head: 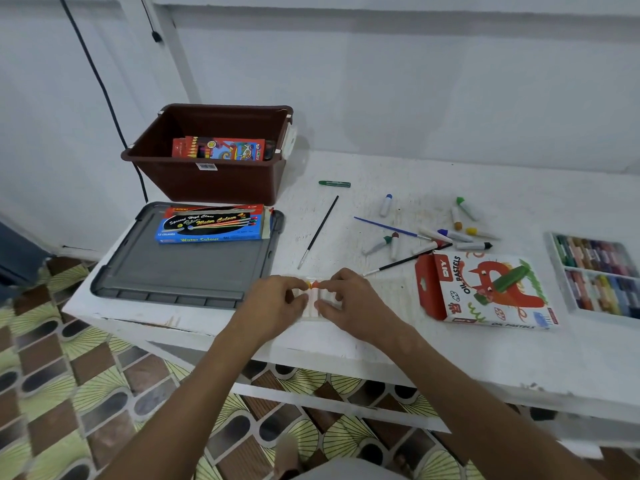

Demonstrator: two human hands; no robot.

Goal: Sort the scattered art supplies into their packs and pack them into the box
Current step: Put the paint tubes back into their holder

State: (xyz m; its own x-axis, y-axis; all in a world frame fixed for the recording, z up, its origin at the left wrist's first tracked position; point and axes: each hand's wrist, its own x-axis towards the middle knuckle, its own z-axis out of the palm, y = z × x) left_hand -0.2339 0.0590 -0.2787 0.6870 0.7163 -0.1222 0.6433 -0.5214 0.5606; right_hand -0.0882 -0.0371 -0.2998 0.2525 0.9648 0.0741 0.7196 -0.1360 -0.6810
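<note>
A white table [433, 344] stands against a pale wall over a patterned floor [69, 393], and it carries everything in play. At its far left corner sits a brown plastic box [211, 181], open at the top, with a red crayon pack [219, 148] lying inside. Just in front of the box lies its grey lid [173, 271], and a blue watercolour pack [211, 224] rests on the lid's far edge. Toward the right edge a white tray of oil pastels [597, 275] lies uncovered, its sticks in two rows, and beside it to the left an oil pastels box [485, 292] lies flat with its red flap open. Beyond that box a scatter of paint tubes [446, 233] spreads over the tabletop, mixed with a blue-handled paintbrush [384, 227] and a black-handled one; a second black paintbrush [320, 230] lies apart, nearer the lid, and a green crayon [334, 183] lies alone further back. At the near edge a clear plastic tray [313, 301] holds white paint tubes with yellow and orange caps. The left hand [273, 303] and the right hand [349, 299] meet over it, fingers curled onto the tubes in the tray, each pinching at them.
</note>
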